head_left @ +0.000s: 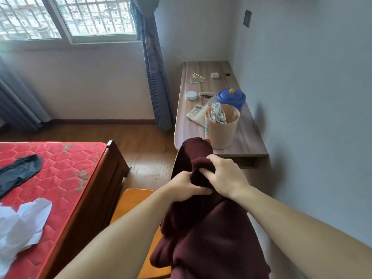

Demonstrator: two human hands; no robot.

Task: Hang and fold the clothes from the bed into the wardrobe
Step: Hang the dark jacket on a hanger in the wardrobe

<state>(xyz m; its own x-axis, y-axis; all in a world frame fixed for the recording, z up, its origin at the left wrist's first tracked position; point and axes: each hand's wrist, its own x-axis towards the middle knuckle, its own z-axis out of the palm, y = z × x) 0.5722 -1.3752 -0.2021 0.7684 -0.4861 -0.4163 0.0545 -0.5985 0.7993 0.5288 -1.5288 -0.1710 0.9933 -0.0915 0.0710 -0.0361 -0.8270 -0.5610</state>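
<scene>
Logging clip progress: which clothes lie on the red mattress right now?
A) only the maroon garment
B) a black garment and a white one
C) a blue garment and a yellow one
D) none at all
B: a black garment and a white garment lie on the red mattress, while the left hand and right hand grip the maroon garment off the bed.

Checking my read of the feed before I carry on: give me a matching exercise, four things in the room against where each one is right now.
Things:
1. maroon garment
2. black garment
3. white garment
4. blue lidded container

Places:
A. on the wooden shelf by the wall
B. held in both hands
C. on the red mattress, far part
D. on the red mattress, near part

Pairs: 1-B, 2-C, 3-D, 4-A
</scene>
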